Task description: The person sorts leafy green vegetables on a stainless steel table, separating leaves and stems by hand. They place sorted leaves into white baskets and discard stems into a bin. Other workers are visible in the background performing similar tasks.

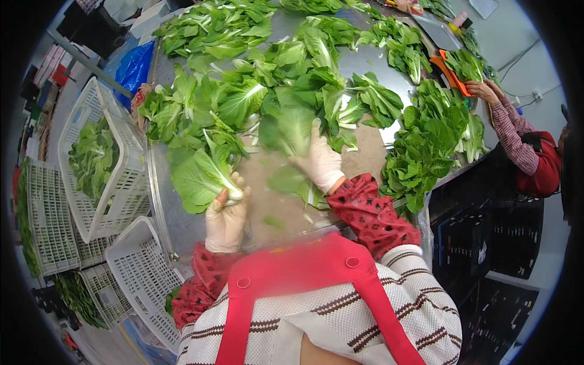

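My left hand (226, 223), in a pale thin glove, grips a leafy green (203, 175) by its white stem base. Its broad leaves fan out up and to the left. My right hand (321, 162), gloved too, has thumb and index finger spread beside a blurred green leaf (289, 125); whether it holds this leaf is unclear. Below that hand, another loose leaf (288, 180) is blurred above a brown board (269, 228). Beyond both hands a large heap of leafy greens (246, 98) spreads over the metal table (160, 182).
Dense greens (419, 146) line the table's right side. A co-worker's hands (483, 91) hold greens by an orange-edged device (451, 75). Another person's sleeve (137, 102) shows at the left edge. White plastic crates (130, 182) stand left, one holding greens; another crate (141, 269) stands nearer me.
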The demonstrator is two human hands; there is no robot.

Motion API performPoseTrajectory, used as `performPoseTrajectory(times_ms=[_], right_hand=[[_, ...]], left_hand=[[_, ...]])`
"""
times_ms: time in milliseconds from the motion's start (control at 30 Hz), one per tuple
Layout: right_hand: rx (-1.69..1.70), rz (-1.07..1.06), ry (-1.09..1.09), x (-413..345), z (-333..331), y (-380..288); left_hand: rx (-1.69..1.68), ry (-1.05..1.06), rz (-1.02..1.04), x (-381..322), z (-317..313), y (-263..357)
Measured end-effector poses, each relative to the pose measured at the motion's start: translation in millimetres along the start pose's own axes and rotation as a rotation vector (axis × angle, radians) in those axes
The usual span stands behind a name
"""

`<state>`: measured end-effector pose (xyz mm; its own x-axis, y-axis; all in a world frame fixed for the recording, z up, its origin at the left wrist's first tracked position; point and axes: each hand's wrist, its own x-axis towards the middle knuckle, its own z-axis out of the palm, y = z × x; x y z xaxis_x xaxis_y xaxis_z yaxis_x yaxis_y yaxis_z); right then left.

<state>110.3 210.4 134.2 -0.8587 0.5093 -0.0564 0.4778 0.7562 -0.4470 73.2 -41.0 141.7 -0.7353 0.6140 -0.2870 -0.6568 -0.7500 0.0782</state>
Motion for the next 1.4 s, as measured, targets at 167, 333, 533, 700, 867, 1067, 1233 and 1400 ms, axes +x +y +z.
performPoseTrajectory(times_ms=[167, 333, 533, 700, 867, 1067, 1233, 1400], right_hand=[[0.136, 0.044, 0.331, 14, 18, 26], [1.376, 0.311, -0.035, -18, -24, 42], [1.713, 0.172, -0.116, -82, -12, -11], [1.100, -0.043, -0.147, -91, 27, -26], [1.216, 0.025, -0.278, -109, 58, -42], [1.521, 0.308, -0.333, -113, 45, -60], [1.316, 0.269, -0.323, -105, 30, -63], [1.660, 0.309, -0.225, -95, 25, -57]], left_hand=[[0.080, 0.023, 0.011, -11, -1, 3], [0.071, 0.072, -0.025, -21, -11, 12], [0.200, 0.053, -0.059, -28, -15, 26], [0.250, -0.112, -0.191, -32, -4, 37], [0.553, -0.017, -0.386, -27, -2, 24], [0.541, 0.188, -0.068, -17, -10, 1], [0.578, 0.364, -0.044, -10, 7, -23], [0.561, 0.337, 0.170, -5, 22, -42]])
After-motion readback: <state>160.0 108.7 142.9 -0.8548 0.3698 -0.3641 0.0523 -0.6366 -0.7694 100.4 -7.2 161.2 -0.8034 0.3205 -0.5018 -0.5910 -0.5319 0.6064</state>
